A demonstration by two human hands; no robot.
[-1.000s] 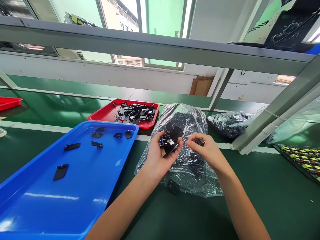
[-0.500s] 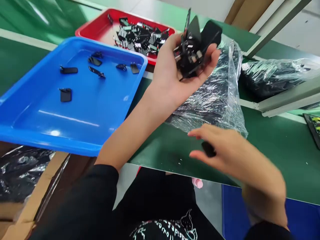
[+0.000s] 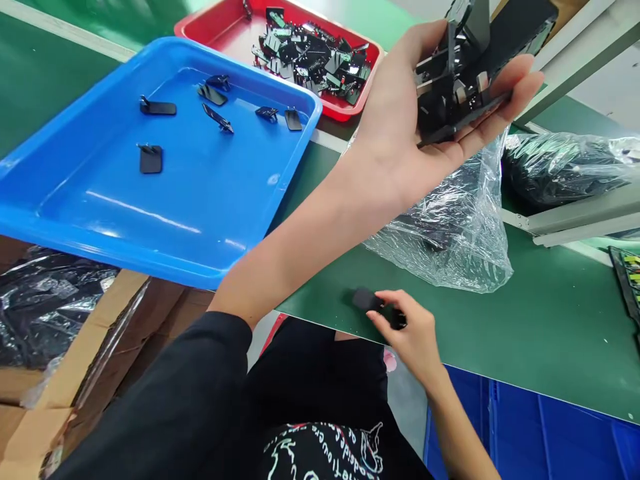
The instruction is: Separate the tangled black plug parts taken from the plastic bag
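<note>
Six black parts (image 3: pixel 151 159) lie in the blue tray (image 3: pixel 165 227) — many remain: left hand (image 3: pixel 400 133) cups a black bundle (image 3: pixel 463 80), right hand (image 3: pixel 413 333) pinches one part (image 3: pixel 367 300) at the bench's near edge.

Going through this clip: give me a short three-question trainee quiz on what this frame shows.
1. True or false: the left hand is raised above the bench, cradling a handful of black parts.
2. Multiple choice: the right hand pinches a small black part that lies where? A) in the blue tray B) on the green mat near the bench edge C) in the red tray
3. Fill in: the blue tray holds only a few loose black pieces; the heap of them lies in the ____ tray.

Key: 1 true; 2 B; 3 red.
</note>
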